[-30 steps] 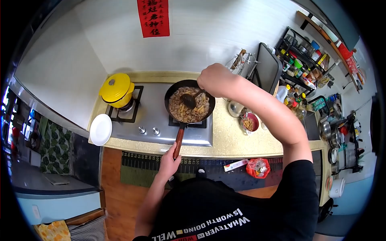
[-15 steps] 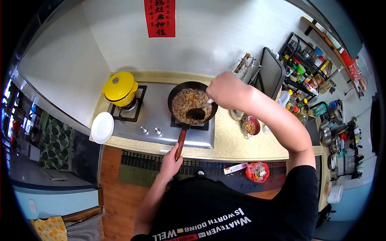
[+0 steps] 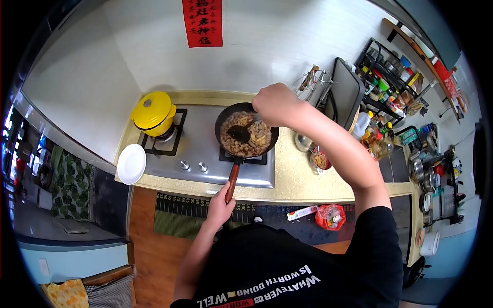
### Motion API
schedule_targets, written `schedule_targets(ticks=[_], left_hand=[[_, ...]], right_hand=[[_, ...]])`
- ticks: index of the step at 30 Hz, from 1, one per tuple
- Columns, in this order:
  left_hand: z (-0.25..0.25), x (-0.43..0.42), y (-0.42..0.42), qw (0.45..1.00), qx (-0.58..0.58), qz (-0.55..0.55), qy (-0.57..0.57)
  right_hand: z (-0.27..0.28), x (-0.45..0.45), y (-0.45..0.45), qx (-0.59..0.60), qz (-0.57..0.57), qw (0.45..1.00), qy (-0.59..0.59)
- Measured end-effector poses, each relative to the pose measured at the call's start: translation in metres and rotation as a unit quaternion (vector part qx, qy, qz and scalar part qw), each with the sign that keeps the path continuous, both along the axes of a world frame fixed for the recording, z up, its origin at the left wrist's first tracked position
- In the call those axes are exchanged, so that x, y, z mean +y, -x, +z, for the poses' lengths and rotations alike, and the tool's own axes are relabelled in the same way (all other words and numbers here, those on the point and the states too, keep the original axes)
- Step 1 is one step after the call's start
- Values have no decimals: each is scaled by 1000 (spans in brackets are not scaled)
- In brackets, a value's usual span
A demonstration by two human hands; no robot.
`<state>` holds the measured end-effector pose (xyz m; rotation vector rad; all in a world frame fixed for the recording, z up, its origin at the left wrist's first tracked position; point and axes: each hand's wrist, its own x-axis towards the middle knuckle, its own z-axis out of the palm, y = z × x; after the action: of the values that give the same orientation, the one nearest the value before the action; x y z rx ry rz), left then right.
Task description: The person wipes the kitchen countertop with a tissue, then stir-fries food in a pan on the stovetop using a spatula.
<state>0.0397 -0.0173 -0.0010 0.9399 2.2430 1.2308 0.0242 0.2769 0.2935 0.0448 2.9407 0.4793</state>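
Note:
My left hand (image 3: 221, 205) is closed around the wooden handle (image 3: 232, 180) of a dark frying pan (image 3: 224, 114), which sits on the right burner of the stove. Sliced, browned food that looks like meat (image 3: 251, 146) fills the pan. Over the pan's far right rim, my right hand (image 3: 277, 104) is closed on the handle of a ladle with a dark rounded head (image 3: 239, 133). That head rests in the food, left of the pan's middle. My fingers and wrist hide the upper part of its handle.
A yellow lidded pot (image 3: 153, 112) stands on the left burner, with a white plate (image 3: 131, 164) at the counter's left edge. Right of the stove are a metal bowl (image 3: 304, 142) and a bowl of food (image 3: 321, 161). A red bag (image 3: 330, 217) lies on the floor mat below.
My right hand has moved slightly left, and the ladle's head has swept left and away from me through the food. My left hand stays on the pan handle.

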Motion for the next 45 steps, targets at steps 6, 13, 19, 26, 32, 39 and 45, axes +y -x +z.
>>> schedule_targets(ticks=[6, 13, 19, 26, 32, 39, 45], left_hand=[[-1, 0, 1, 1000, 3, -4, -14], [-5, 0, 2, 999, -13, -1, -31], [4, 1, 2, 1000, -21, -4, -7], [-1, 0, 3, 1000, -25, -6, -10], [-5, 0, 6, 1000, -11, -17, -8], [-7, 0, 5, 999, 5, -13, -36], [-8, -1, 5, 998, -44, -12, -35]], right_hand=[[-35, 4, 0, -1, -107, 993, 48], [-22, 12, -21, 64, -40, 996, -44], [-113, 7, -27, 52, 7, 989, -137], [-193, 18, -76, 90, -192, 969, 125], [-204, 6, -92, 92, -133, 979, 127], [-213, -11, -123, 140, -199, 961, 134], [-218, -12, -135, 273, -236, 875, 324]])
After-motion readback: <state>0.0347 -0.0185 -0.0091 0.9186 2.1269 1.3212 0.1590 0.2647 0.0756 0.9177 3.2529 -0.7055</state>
